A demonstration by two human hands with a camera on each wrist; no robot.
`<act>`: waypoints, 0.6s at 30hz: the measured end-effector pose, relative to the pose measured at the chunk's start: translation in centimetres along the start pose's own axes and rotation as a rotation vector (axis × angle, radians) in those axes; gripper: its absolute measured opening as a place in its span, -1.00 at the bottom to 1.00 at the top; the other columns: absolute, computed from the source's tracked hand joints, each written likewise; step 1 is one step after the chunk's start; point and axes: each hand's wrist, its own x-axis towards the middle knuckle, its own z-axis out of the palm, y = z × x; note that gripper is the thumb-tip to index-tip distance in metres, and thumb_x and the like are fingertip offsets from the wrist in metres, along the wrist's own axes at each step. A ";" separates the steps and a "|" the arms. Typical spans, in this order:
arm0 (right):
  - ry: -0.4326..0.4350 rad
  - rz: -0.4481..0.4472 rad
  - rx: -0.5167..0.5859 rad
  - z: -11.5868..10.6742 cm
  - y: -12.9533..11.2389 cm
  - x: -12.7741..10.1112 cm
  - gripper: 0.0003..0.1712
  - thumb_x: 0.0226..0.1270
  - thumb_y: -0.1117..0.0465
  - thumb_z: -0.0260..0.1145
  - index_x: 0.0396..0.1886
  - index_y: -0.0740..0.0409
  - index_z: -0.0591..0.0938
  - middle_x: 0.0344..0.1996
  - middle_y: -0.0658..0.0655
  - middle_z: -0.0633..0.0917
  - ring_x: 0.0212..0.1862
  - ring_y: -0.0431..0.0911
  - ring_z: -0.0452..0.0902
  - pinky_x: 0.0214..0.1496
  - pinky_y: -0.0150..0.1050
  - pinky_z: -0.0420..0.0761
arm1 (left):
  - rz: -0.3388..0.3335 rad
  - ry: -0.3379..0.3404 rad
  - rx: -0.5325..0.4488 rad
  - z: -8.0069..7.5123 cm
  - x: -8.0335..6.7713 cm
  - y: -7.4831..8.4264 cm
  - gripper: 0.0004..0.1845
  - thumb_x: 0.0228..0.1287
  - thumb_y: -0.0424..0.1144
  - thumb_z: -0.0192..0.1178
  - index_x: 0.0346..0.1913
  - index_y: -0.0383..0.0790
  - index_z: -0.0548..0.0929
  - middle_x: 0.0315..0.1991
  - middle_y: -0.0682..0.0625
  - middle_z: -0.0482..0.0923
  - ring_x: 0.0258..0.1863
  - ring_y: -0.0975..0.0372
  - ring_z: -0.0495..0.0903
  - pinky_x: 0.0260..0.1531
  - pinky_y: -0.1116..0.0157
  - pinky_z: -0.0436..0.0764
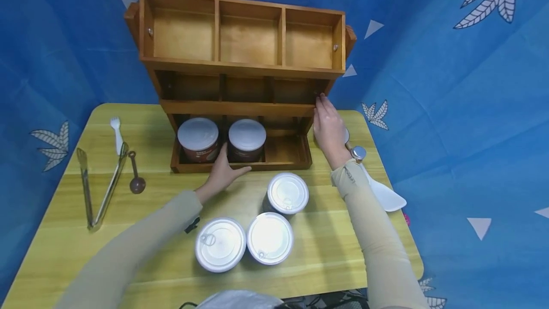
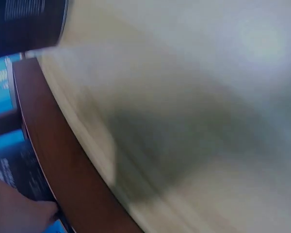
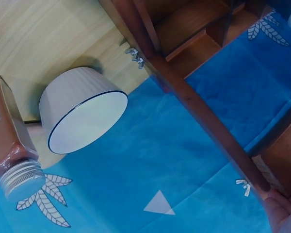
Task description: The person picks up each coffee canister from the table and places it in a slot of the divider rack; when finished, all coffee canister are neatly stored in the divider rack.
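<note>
Blue cloth (image 1: 450, 151) backs the rack (image 1: 244, 67) the right hand (image 1: 329, 125) holds.

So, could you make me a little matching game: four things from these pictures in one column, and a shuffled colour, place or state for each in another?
Things:
1. Spoon
2. Tongs
3. Bowl
4. Wooden rack

Clues:
A. Spread in a V
B. White with a dark rim
C. Touched by the right fingers
D. Dark brown, lying beside the tongs

Right pairs: 1-D, 2-A, 3-B, 4-C.
</note>
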 end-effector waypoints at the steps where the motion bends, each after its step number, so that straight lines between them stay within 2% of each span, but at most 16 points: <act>1: -0.001 0.000 -0.002 0.0 0.1 0.0 -0.58 0.52 0.27 0.06 0.25 0.36 0.53 0.30 0.29 0.54 0.33 0.11 0.48 0.37 -0.05 0.51 | -0.015 -0.014 0.008 -0.2 -0.6 0.1 0.20 0.09 -0.09 0.46 0.55 -0.38 -0.19 0.55 -0.37 -0.04 0.53 -0.16 0.05 0.52 -0.08 0.14; 3: -0.008 0.001 -0.010 -0.1 0.2 0.1 -0.58 0.52 0.26 0.06 0.25 0.35 0.53 0.30 0.28 0.54 0.34 0.11 0.48 0.37 -0.05 0.51 | -0.029 -0.033 0.024 -0.5 -1.8 0.3 0.18 0.11 -0.10 0.45 0.54 -0.39 -0.18 0.54 -0.37 -0.01 0.52 -0.16 0.09 0.49 -0.08 0.20; 5: -0.016 0.003 -0.019 -0.3 0.3 0.1 -0.58 0.53 0.25 0.05 0.25 0.35 0.53 0.30 0.28 0.53 0.34 0.11 0.47 0.37 -0.05 0.52 | -0.013 -0.049 0.034 -0.7 -2.8 0.4 0.14 0.11 -0.12 0.45 0.54 -0.37 -0.13 0.52 -0.35 0.07 0.50 -0.15 0.15 0.47 -0.07 0.25; 9: -0.014 0.017 -0.025 -0.6 0.5 0.0 -0.59 0.52 0.26 0.06 0.25 0.35 0.53 0.30 0.28 0.54 0.34 0.10 0.48 0.37 -0.05 0.52 | 0.108 -0.124 0.072 -0.5 -4.1 0.8 0.08 0.08 -0.12 0.47 0.52 -0.34 0.01 0.47 -0.32 0.22 0.44 -0.15 0.26 0.41 -0.07 0.35; 13: -0.007 0.007 -0.023 -0.7 0.5 0.0 -0.59 0.52 0.26 0.07 0.24 0.35 0.54 0.29 0.29 0.54 0.33 0.11 0.49 0.36 -0.04 0.53 | 0.218 -0.272 0.137 0.2 -4.4 1.1 0.04 0.05 -0.09 0.49 0.49 -0.35 0.11 0.43 -0.30 0.30 0.39 -0.15 0.35 0.36 -0.06 0.42; 18: -0.012 -0.007 -0.032 -0.5 0.0 0.0 -0.59 0.52 0.25 0.06 0.23 0.35 0.55 0.29 0.28 0.55 0.32 0.10 0.49 0.34 -0.05 0.55 | 0.292 -0.512 0.144 1.5 -3.2 1.5 0.05 0.05 -0.09 0.49 0.50 -0.33 0.10 0.46 -0.29 0.24 0.41 -0.16 0.33 0.41 -0.05 0.36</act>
